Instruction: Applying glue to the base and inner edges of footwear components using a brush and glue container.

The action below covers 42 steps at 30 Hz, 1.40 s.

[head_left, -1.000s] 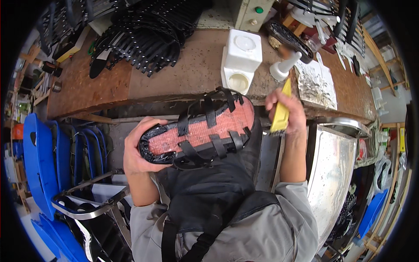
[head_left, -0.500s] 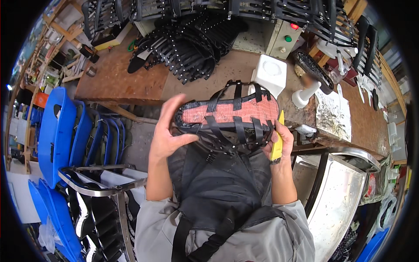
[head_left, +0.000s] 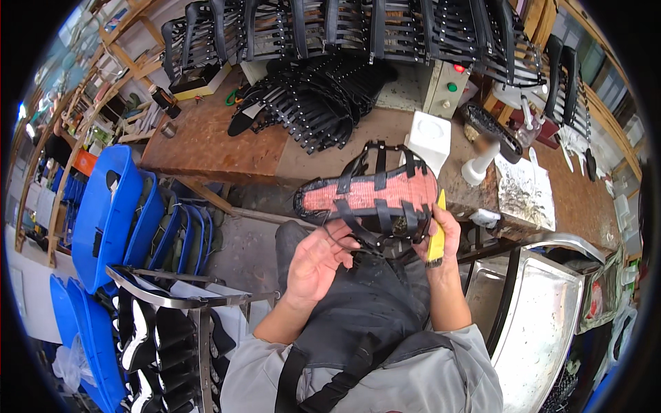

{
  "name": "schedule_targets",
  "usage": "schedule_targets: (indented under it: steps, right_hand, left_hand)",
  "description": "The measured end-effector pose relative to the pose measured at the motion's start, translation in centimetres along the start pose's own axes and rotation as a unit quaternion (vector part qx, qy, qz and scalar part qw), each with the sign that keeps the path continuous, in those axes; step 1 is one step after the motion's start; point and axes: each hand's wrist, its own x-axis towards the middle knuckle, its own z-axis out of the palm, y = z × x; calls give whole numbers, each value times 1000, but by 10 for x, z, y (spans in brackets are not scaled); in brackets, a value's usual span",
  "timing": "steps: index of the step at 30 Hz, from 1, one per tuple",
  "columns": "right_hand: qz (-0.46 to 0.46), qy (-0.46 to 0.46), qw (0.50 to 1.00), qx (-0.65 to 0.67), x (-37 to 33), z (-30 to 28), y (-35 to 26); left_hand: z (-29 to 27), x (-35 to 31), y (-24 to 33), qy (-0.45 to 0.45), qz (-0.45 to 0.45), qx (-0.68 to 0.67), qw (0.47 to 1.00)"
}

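Note:
A black strappy sandal upper on a shoe form [head_left: 372, 190] is held sole side up in front of me, its underside pinkish red and straps folded over the edges. My right hand [head_left: 444, 234] grips its right end, with a flat yellow brush [head_left: 436, 237], dark bristles pointing down, tucked in the same hand. Below the sandal's left part, my left hand [head_left: 320, 261] is palm up with fingers loosely bent and apart. Its fingertips are by the dangling straps and a thin loop; whether they touch is hard to see.
On the bench [head_left: 213, 141] lies a heap of studded black strap uppers [head_left: 313, 103]; more hang above. A white square container [head_left: 428, 141], a white bottle [head_left: 475, 171] and a stained sheet [head_left: 525, 189] stand or lie right. Blue bins [head_left: 103, 206] and a metal-framed rack [head_left: 165, 299] are left.
My left hand has left the sandal's left end and moved down and right, below the straps. The right hand keeps its hold on sandal and brush. The view has shifted slightly.

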Motion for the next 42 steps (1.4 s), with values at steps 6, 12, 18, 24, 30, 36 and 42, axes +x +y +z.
schedule_targets:
  steps: [6,12,18,24,30,36,42]
  right_hand:
    - [84,14,996,7,-1,-5,4]
    - [-66,-75,938,-332,-2,-41,-44]
    - [-113,-176,909,-359,13,70,-47]
    - [-23,-245,883,-399,21,115,-9]
    - [32,-95,930,-354,16,121,-9]
    - [-87,-89,867,-483,16,129,-6]
    - [-314,-447,645,-534,23,120,7]
  left_hand:
    - [5,10,-5,113,37,22,993]
    - [16,5,-1,188,117,211,952]
    - [8,-32,2,184,49,415,889]
    - [6,-46,7,174,146,483,845]
    - [0,-42,16,119,121,486,857]
    - [-7,-39,16,120,119,488,856]
    - [-17,-43,20,138,111,470,865]
